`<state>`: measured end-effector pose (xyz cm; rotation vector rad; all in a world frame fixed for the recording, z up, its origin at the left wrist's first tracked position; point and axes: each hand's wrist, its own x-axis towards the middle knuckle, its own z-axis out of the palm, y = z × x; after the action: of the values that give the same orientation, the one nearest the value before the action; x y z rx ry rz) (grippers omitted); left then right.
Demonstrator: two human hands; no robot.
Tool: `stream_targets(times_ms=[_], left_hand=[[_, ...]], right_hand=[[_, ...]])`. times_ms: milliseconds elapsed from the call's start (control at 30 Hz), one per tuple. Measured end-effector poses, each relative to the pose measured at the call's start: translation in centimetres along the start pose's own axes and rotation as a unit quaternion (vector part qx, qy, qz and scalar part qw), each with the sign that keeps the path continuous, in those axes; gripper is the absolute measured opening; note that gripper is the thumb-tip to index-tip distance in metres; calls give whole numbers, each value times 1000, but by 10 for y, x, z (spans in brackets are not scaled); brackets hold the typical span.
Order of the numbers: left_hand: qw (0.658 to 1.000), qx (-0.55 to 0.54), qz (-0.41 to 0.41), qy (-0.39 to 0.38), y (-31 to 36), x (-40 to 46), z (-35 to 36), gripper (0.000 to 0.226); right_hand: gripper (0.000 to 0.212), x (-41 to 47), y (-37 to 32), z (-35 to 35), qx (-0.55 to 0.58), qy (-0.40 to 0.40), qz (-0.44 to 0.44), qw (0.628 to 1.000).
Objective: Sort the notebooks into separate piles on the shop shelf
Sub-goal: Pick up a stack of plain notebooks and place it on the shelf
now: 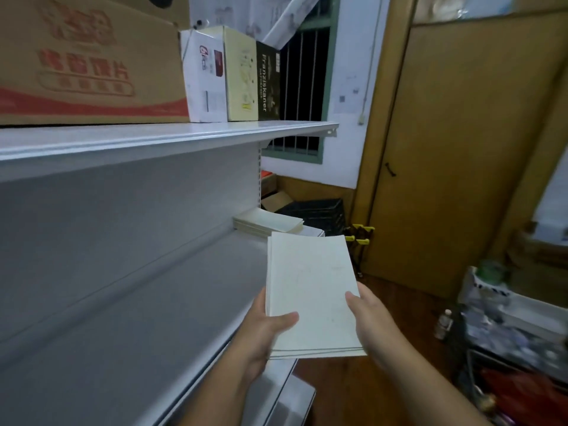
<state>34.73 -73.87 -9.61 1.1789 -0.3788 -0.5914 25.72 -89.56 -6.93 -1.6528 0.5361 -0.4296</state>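
Both hands clamp one small stack of notebooks at its near end.
Left hand and right hand grip opposite edges; long axis points to 12 o'clock, toward the shelf pile at 11 o'clock, left hand nearer.

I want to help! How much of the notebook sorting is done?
One pile of cream notebooks already lies at the far end of the shelf. The left hand and right hand both hold a small stack of white notebooks, not yet set down as its own pile.
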Motion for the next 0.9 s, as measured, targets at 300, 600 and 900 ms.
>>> stream_targets(times_ms=[300, 600, 900], left_hand=[[997, 26, -31, 59, 0, 132, 6, 19], [977, 48, -40, 202, -1, 221, 6, 24], [927, 16, -31, 373, 7, 309, 40, 15]], right_hand=[[32, 124, 1, -6, -14, 47, 1, 999], [30, 249, 11, -8, 6, -41, 25, 999], [28, 388, 4, -26, 16, -159, 41, 986]])
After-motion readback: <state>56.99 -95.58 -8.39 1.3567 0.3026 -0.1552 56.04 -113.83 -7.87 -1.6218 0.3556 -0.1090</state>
